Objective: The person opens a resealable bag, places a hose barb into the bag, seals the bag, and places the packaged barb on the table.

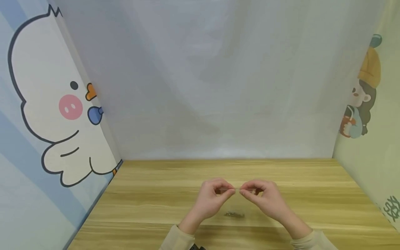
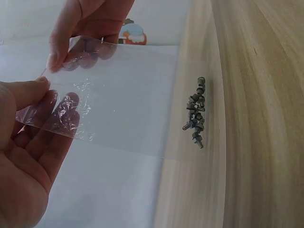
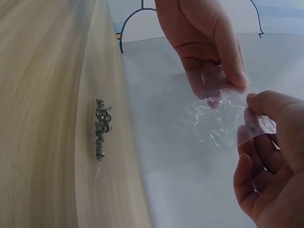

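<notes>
A clear plastic bag [image 2: 135, 102] hangs between the two hands, its top edge pinched from both sides. My left hand [image 1: 210, 199] grips one corner between thumb and fingers, and my right hand [image 1: 267, 199] pinches the other, the thumbs a short gap apart. Through the film the fingers behind it show in both wrist views. Small dark metal screws or bolts [image 2: 197, 114] lie in a row along the bag's bottom. In the right wrist view, the same hardware [image 3: 101, 126] includes ring-like pieces. Creases shine on the bag near the fingers.
Beneath the hands spreads a wood-grain table [image 1: 150, 198]. A pale grey sheet [image 1: 218, 86] closes off the back. On the left stands a panel with a white cartoon bird [image 1: 40, 80], on the right one with a cartoon child [image 1: 359, 100].
</notes>
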Demonstrator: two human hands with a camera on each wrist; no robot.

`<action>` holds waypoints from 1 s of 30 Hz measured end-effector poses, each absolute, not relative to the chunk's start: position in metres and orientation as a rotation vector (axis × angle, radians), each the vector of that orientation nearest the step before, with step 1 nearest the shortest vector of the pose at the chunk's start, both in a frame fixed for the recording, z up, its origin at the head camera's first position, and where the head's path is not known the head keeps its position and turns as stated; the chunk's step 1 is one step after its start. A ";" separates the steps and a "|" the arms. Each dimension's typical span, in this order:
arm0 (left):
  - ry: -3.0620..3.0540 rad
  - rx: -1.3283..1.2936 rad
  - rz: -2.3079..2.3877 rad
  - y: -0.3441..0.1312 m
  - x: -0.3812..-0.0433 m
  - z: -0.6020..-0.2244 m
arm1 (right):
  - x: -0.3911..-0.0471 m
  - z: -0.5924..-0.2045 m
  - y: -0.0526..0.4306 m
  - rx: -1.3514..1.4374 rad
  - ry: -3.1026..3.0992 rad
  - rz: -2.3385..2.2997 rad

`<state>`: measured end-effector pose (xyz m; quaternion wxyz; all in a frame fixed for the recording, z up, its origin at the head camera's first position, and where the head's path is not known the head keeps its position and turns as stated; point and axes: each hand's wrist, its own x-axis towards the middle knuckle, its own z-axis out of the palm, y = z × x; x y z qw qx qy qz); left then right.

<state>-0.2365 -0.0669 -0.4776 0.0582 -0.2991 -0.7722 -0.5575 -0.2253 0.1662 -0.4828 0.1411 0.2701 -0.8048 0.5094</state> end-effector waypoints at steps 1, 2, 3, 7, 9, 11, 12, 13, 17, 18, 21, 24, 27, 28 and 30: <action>-2.338 -0.904 -1.693 -0.067 -0.237 -0.477 | -0.225 -0.483 0.166 0.785 -2.317 1.449; -2.334 -0.903 -1.697 -0.067 -0.237 -0.477 | -0.225 -0.483 0.166 0.793 -2.311 1.427; -2.331 -0.902 -1.700 -0.067 -0.236 -0.477 | -0.225 -0.483 0.166 0.797 -2.308 1.412; -2.330 -0.891 -1.718 -0.066 -0.236 -0.476 | -0.224 -0.482 0.165 0.810 -2.310 1.360; -2.337 -0.891 -1.727 -0.066 -0.235 -0.476 | -0.223 -0.481 0.165 0.809 -2.310 1.355; -2.342 -0.898 -1.739 -0.065 -0.235 -0.476 | -0.223 -0.481 0.164 0.808 -2.310 1.357; -2.344 -0.902 -1.744 -0.065 -0.234 -0.476 | -0.222 -0.481 0.164 0.808 -2.310 1.358; -2.340 -0.910 -1.747 -0.065 -0.234 -0.476 | -0.222 -0.481 0.164 0.808 -2.308 1.360; -2.328 -0.938 -1.773 -0.064 -0.234 -0.477 | -0.220 -0.482 0.163 0.823 -2.300 1.359; -2.325 -0.946 -1.777 -0.064 -0.234 -0.478 | -0.220 -0.482 0.163 0.830 -2.296 1.362; -2.324 -0.966 -1.788 -0.063 -0.234 -0.479 | -0.219 -0.483 0.162 0.852 -2.282 1.361; -2.333 -0.993 -1.792 -0.063 -0.233 -0.480 | -0.218 -0.483 0.161 0.873 -2.271 1.337; -2.336 -1.019 -1.799 -0.064 -0.234 -0.480 | -0.217 -0.482 0.161 0.889 -2.268 1.310; -2.336 -1.021 -1.802 -0.065 -0.235 -0.480 | -0.218 -0.482 0.161 0.893 -2.267 1.308; -2.327 -1.003 -1.822 -0.067 -0.237 -0.480 | -0.219 -0.481 0.161 0.891 -2.261 1.334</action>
